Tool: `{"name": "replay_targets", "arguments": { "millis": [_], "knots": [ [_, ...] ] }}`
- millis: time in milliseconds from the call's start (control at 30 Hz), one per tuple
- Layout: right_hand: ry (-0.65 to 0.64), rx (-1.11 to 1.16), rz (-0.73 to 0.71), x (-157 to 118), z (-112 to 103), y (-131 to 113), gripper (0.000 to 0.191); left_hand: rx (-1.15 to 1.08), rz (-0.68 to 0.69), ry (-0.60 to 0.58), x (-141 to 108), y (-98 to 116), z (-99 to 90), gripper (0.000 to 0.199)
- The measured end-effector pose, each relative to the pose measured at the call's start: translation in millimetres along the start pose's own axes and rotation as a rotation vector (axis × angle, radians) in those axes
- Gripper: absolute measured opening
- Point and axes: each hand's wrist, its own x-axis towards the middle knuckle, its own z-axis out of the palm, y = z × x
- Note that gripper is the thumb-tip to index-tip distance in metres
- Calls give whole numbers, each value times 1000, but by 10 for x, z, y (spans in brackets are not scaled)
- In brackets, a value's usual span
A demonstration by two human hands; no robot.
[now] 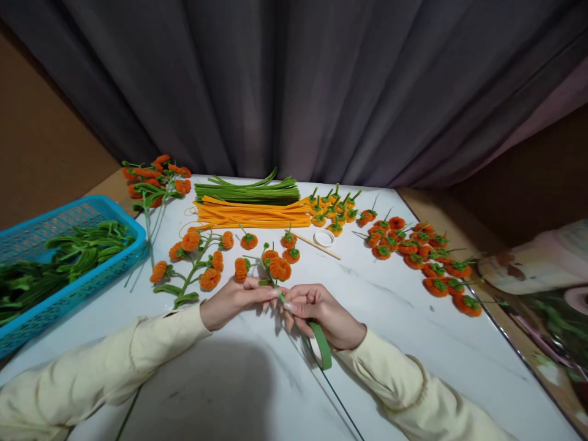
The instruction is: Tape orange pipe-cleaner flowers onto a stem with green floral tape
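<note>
My left hand (241,300) pinches the top of a thin green stem just under a cluster of small orange pumpkins (279,268) that look made of fuzzy pipe cleaner. My right hand (324,312) is closed at the same stem, with thumb and finger at the green wrap. A roll of green floral tape (323,346) hangs from its lower fingers. From between the hands the long dark stem wire (337,398) slants down to the right. Left of my left hand lies a branch with orange pumpkins (197,266) and green leaves.
A blue basket (138,236) of green leaves stands at left. Behind lie green pipe cleaners (257,193), orange pipe cleaners (252,212) and yellow-orange pumpkins (334,226). A white ring (324,237) lies by a thin stick (316,245). Loose orange pumpkins (416,246) spread at right; a finished-looking bunch (156,180) sits far left.
</note>
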Motion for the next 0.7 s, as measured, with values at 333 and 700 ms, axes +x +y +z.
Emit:
{"name": "replay_targets", "arguments": {
  "millis": [333,700],
  "knots": [
    [61,-77,-71,-11,-2,56,23,-124,37,153,-4,-48,160,23],
    [55,-274,-99,-45,23,-1,30,-66,53,149,9,-70,110,26]
  ]
}}
